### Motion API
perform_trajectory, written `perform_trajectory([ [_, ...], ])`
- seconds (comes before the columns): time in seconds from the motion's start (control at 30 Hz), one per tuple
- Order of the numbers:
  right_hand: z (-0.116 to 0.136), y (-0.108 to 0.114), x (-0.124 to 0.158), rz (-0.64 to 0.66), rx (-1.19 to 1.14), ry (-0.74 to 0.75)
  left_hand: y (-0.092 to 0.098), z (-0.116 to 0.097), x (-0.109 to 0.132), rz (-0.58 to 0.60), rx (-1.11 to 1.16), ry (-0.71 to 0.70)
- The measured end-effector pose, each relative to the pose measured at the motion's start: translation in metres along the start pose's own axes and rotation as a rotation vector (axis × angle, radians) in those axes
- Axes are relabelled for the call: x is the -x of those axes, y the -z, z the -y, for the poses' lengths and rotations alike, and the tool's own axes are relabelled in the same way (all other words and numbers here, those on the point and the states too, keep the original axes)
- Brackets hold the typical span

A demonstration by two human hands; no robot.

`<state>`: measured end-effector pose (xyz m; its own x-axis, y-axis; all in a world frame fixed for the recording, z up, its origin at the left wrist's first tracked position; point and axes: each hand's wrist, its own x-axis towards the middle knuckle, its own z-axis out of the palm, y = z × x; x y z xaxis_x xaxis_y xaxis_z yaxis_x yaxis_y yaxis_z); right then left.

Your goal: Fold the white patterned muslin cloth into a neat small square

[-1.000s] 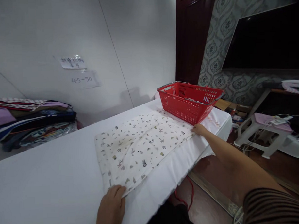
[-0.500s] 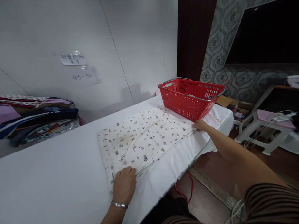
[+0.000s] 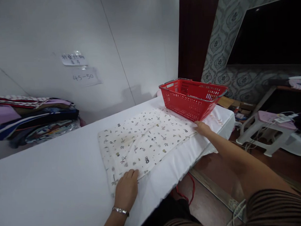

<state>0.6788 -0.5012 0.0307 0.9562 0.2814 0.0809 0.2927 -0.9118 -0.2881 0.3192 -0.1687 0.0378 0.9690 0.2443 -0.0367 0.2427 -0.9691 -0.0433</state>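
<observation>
The left hand (image 3: 127, 189), fingers drawn close together, is resting on the cloth's near left corner (a silvery bracelet (image 3: 121, 211) is circling the wrist); I cannot tell whether it is pinching fabric underneath. The right hand (image 3: 202, 128) is closing narrowly on the near right corner. Between them the patterned cloth (image 3: 141, 143) is lying nearly flat, its front side running along the near edge of the table (image 3: 63, 175). Just beyond the right hand, a red basket (image 3: 185, 107) is standing near the table's right end. Folded clothes (image 3: 42, 120) are lying stacked by its far left edge.
</observation>
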Motion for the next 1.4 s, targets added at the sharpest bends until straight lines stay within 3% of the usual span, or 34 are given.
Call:
perform_trajectory([
  [0.2, 0.011, -0.011, 0.023, -0.046, 0.060, 0.603, -0.010, -0.009, -0.015, -0.113, -0.041, -0.074],
  [0.37, 0.011, -0.015, 0.025, -0.038, 0.040, 0.763, -0.004, -0.017, -0.023, -0.117, -0.037, -0.092],
  [0.73, 0.015, -0.014, 0.022, 0.021, 0.132, 0.822, 0.005, -0.011, -0.029, -0.104, 0.270, 0.142],
  [1.07, 0.031, -0.010, 0.024, 0.055, 0.162, 0.916, 0.008, -0.010, -0.035, -0.047, 0.297, 0.180],
  [1.4, 0.039, -0.018, 0.020, 0.095, 0.276, 0.886, 0.014, -0.008, -0.039, -0.002, 0.321, 0.215],
])
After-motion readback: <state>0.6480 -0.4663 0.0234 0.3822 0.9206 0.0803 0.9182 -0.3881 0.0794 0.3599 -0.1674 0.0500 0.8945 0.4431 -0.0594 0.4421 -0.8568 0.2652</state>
